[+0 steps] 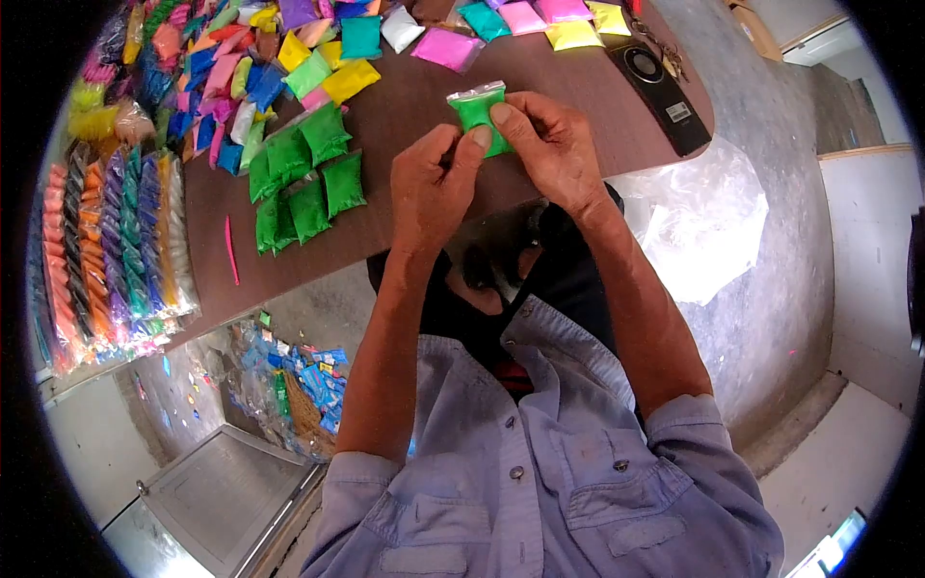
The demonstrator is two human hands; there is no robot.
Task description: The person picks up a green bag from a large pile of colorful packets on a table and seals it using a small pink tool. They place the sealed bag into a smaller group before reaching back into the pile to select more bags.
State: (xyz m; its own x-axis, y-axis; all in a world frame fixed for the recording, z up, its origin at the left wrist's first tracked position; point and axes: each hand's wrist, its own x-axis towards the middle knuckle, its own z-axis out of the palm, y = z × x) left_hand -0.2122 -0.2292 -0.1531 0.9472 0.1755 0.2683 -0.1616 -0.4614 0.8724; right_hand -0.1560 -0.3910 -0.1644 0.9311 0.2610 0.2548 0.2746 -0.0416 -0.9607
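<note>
Between both hands, above the table's front edge, is a small clear packet of green clay-like material (475, 114) with a clear strip along its top. My left hand (436, 183) pinches its left lower side, thumb on the front. My right hand (551, 144) grips its right side, thumb pressed on the green face. The fingers behind the packet are hidden. Left of my left hand, several similar green packets (306, 208) lie grouped on the brown table (385, 106).
Colourful packets (349, 81) are heaped along the table's far left. Twisted multicoloured bags (120, 241) line the left edge, near a pink stick (231, 250). A black box-like object (660, 96) and keys (672, 60) lie at the right. Clear plastic (703, 222) and wrappers (323, 385) are on the floor.
</note>
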